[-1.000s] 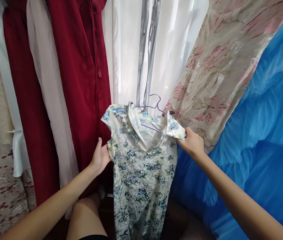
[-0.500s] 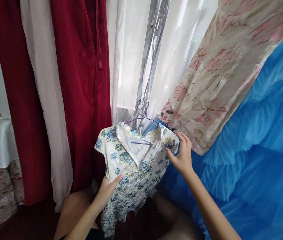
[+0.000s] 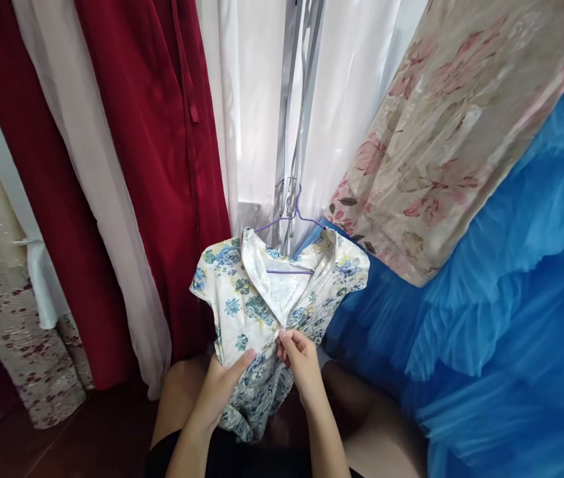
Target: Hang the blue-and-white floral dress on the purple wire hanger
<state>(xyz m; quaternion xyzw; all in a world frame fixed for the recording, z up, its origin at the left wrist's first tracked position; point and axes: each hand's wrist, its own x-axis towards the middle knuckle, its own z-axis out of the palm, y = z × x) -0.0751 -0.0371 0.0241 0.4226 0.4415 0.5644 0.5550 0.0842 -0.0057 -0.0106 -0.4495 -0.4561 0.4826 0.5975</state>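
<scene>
A white floral blouse (image 3: pixel 232 292) with blue flowers and short sleeves hangs on a thin purple wire hanger (image 3: pixel 299 206) in front of me. Its collar is open in a V, and the hanger's lower bar shows inside the neck. My left hand (image 3: pixel 224 385) grips the blouse's left side, thumb on the front and fingers hidden behind the cloth. At the bottom of the V, my right hand (image 3: pixel 299 355) pinches the front edge of the blouse between thumb and fingers. The lower part of the blouse hangs between my legs.
Red cloth (image 3: pixel 147 166) and pale sheer panels (image 3: pixel 77 133) hang at the left. A metal stand (image 3: pixel 294 113) rises behind the hanger before white curtains (image 3: pixel 256 99). To the right hang a beige floral dress (image 3: pixel 421 166) and a ruffled blue tulle gown (image 3: pixel 525 318).
My right hand has left the sleeve at the right shoulder and moved down and left to the bottom of the neckline. My left hand keeps its hold. The view has shifted slightly.
</scene>
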